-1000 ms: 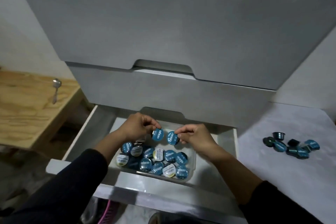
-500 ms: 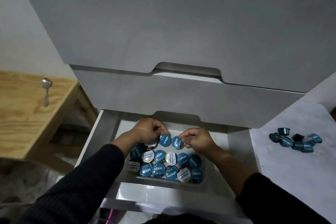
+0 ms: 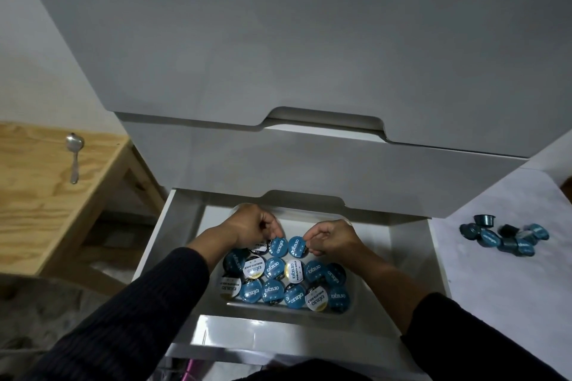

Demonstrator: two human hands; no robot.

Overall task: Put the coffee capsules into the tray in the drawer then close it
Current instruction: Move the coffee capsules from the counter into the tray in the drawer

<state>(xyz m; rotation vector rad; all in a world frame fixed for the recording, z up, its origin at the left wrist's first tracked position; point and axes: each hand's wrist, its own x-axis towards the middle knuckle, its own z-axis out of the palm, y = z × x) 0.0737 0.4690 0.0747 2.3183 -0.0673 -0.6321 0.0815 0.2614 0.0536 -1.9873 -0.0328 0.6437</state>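
The bottom drawer [image 3: 173,241] stands pulled out, with a clear tray [image 3: 356,297] inside it. Several blue and white-gold coffee capsules [image 3: 275,269] fill the tray's front rows, lids up. My left hand [image 3: 252,226] pinches a blue capsule [image 3: 277,247] at the back row. My right hand [image 3: 332,240] pinches another blue capsule [image 3: 297,247] right beside it. Both capsules sit low, at the level of the others. Several loose blue capsules [image 3: 504,240] lie in a heap on the white surface to the right.
Two shut grey drawer fronts [image 3: 309,164] overhang the open drawer from above. A wooden table [image 3: 37,195] with a metal spoon [image 3: 74,155] stands at the left. The white surface [image 3: 510,288] runs along the drawer's right side.
Both hands stay at the tray's back row, each holding its capsule, and have lowered slightly. The camera has shifted, so the scene sits further right and lower in view.
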